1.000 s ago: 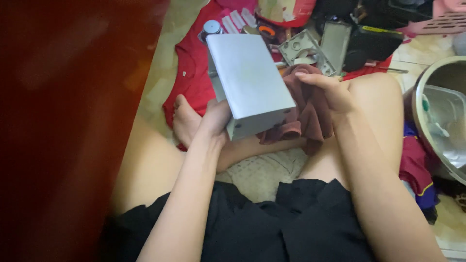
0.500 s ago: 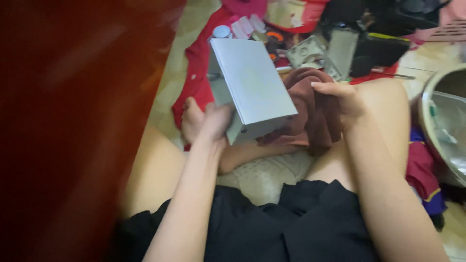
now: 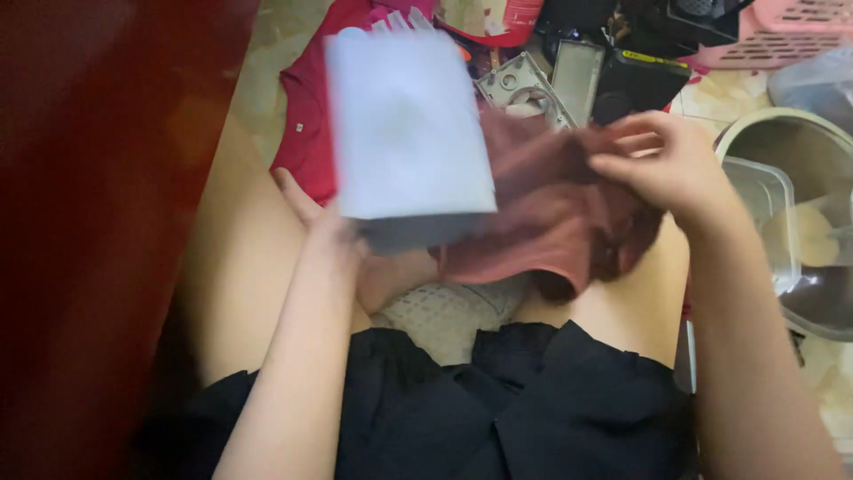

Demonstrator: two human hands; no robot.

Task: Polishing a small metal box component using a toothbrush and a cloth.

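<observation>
While the person is seated cross-legged on the floor, a flat grey box [image 3: 404, 133] is propped up off the lap by the left hand [image 3: 324, 227], which is cupped under its lower left corner; the fingers are mostly hidden behind the box, so how tightly they are closed cannot be told, but the box is clearly carried by that hand. It is held tilted with its broad face toward the camera, which leaves that face and its lower edge exposed to the cloth. It is motion-blurred, so edge detail is not readable

A dark red cloth [image 3: 551, 213] is gripped by the right hand [image 3: 662, 164], fingers curled and pinched into a bunch of fabric at the upper right. The cloth is drawn across from that hand to the right side of the box and appears to touch it there; the slack hangs over the right thigh

Behind the box, a red garment [image 3: 306, 124] is spread on the floor. Further back, a grey metal bracket part [image 3: 520, 84] and black clutter are seen, with a pink basket [image 3: 782, 31] at top right. Beside the right arm, a clear plastic tub [image 3: 760, 204] is set against a steel basin [image 3: 800, 151]. A dark red wooden panel [image 3: 98, 222] fills the left side of the view
</observation>
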